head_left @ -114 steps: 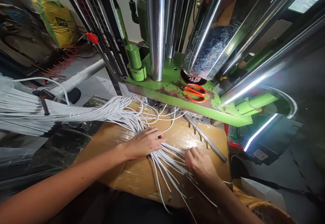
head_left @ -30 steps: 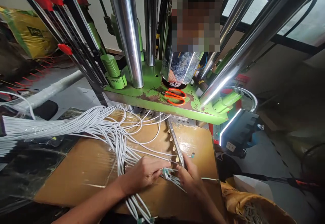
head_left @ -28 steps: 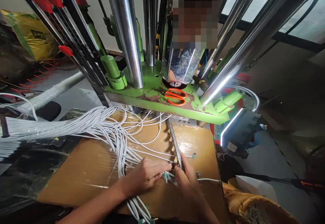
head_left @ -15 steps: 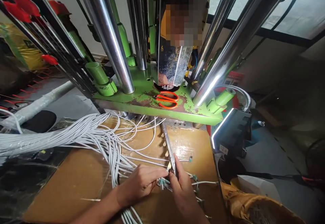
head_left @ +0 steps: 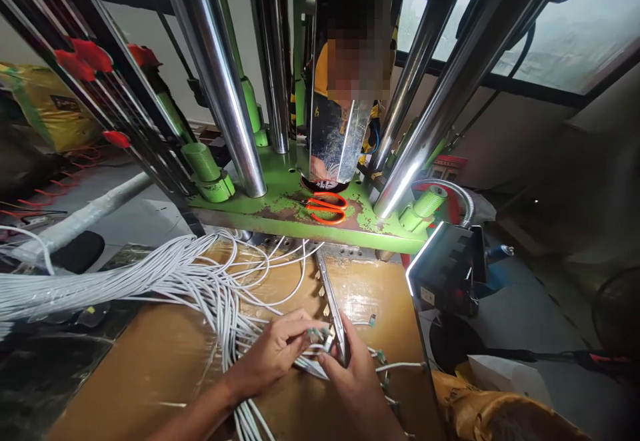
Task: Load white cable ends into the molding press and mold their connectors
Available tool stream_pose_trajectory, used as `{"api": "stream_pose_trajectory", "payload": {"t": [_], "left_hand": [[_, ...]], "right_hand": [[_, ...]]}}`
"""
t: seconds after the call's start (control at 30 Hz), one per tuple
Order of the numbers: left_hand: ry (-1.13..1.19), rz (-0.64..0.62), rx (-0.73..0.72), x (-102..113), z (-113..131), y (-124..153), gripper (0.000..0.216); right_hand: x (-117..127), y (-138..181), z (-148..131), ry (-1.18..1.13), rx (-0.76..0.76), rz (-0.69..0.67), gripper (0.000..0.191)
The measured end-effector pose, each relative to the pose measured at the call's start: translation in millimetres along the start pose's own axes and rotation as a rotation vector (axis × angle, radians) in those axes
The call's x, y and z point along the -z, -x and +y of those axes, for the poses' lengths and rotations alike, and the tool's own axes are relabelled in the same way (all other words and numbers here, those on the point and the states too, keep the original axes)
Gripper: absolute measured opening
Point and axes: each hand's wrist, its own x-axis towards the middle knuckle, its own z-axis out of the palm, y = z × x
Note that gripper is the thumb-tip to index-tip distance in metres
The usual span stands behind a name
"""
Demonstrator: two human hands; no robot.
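My left hand (head_left: 273, 351) pinches a white cable whose end carries a small green connector (head_left: 314, 333). Its fingertips are close beside the left edge of a long, narrow metal bar (head_left: 330, 291). Around the near end of that bar, my right hand (head_left: 356, 371) is closed, thumb on the left and fingers along the right. Several small brass-coloured pieces (head_left: 326, 310) stick out from the bar's left side. A thick bundle of white cables (head_left: 175, 271) runs in from the left and passes under my left forearm. The exact contact between connector and bar is partly hidden by my fingers.
Behind the cardboard-topped table (head_left: 390, 294) stands a green machine plate (head_left: 250, 211) with upright steel columns (head_left: 220, 81). Orange-handled scissors (head_left: 327, 208) lie on the plate. A lit lamp (head_left: 440, 271) stands at the right. Loose cable ends lie right of the bar.
My left hand has pulled slightly back from the bar, and green cable ends now show raised at its fingertips. My right hand still grips the bar. The camera view has shifted slightly.
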Motion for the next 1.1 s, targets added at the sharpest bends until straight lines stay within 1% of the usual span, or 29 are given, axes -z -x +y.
{"api": "stream_pose_trajectory", "payload": {"t": [0.07,0.13,0.2,0.27,0.3,0.37,0.43,0.47,0.57,0.6,0.67,0.73,0.83,1.0,1.1], "left_hand": [[0.176,0.057,0.171,4,4,-4,0.029],[0.364,0.083,0.289,7,6,-8,0.031],[0.514,0.075,0.33,11,7,-12,0.033],[0.594,0.072,0.346,14,7,-14,0.03],[0.602,0.067,0.359,16,7,-15,0.029],[0.501,0.05,0.356,18,6,-16,0.025],[0.276,0.035,0.262,17,3,-16,0.019],[0.15,0.033,0.172,15,2,-16,0.022],[-0.152,0.059,-0.153,8,-3,-16,0.04],[-0.236,0.077,-0.241,7,-4,-16,0.043],[-0.379,0.105,-0.356,4,-6,-15,0.042],[-0.478,0.113,-0.412,4,-7,-14,0.039],[-0.561,0.125,-0.46,5,-8,-12,0.038],[-0.581,0.12,-0.503,4,-10,-10,0.039],[-0.628,0.14,-0.522,4,-11,-9,0.037]], "right_hand": [[1,0,-1,-0.047,-0.013,0.006,0.074],[2,-1,-2,-0.101,-0.001,0.022,0.073],[3,-1,-3,-0.145,-0.004,0.023,0.072],[3,-2,-3,-0.186,-0.014,0.009,0.072],[3,-3,-3,-0.207,-0.018,0.01,0.072],[3,-5,-1,-0.249,-0.026,0.031,0.071],[3,-6,1,-0.272,-0.037,0.051,0.073],[3,-7,2,-0.272,-0.039,0.054,0.074],[5,-8,1,-0.241,-0.028,0.038,0.078],[6,-8,0,-0.227,-0.022,0.032,0.077],[8,-7,-3,-0.199,-0.014,0.019,0.075],[9,-6,-6,-0.191,-0.006,0.008,0.073],[10,-4,-9,-0.221,-0.002,-0.01,0.071],[9,-3,-8,-0.247,-0.003,-0.009,0.071],[9,-4,-6,-0.257,0.002,-0.016,0.071]]}}
